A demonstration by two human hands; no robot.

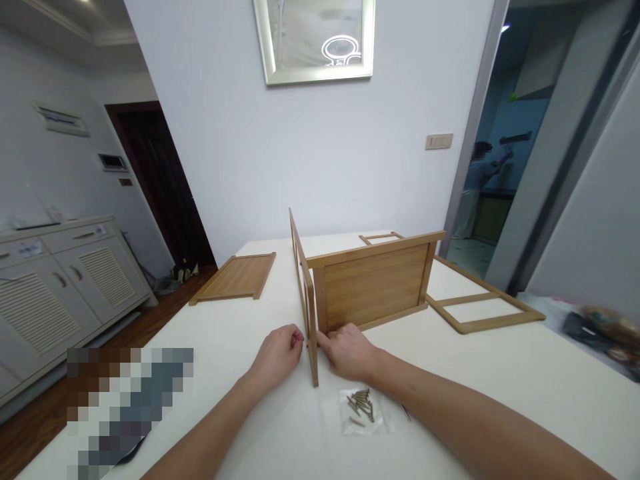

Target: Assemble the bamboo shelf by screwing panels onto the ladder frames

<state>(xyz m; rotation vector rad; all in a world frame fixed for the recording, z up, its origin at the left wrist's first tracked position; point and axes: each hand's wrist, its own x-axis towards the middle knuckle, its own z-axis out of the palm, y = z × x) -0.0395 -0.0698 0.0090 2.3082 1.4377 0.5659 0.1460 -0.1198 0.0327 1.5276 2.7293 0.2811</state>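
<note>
A narrow wooden frame (pixel 311 313) stands on edge on the white table, seen almost end-on. Against its right side stands a wooden panel (pixel 377 283) with rails along its edges, meeting the frame at a corner. My left hand (pixel 280 352) is closed in a pinch at the frame's left side, low down; anything between its fingertips is too small to make out. On the other side, my right hand (pixel 347 350) is closed at the panel's lower corner, its index finger reaching to the frame. A clear bag of screws (pixel 361 408) lies just below my right hand.
A second wooden panel (pixel 235 277) lies flat at the left. An open wooden frame (pixel 493 313) lies at the right, and part of another frame (pixel 379 238) shows behind the standing panel. A thin metal tool (pixel 406 413) lies beside my right forearm. A person (pixel 477 180) stands beyond the doorway.
</note>
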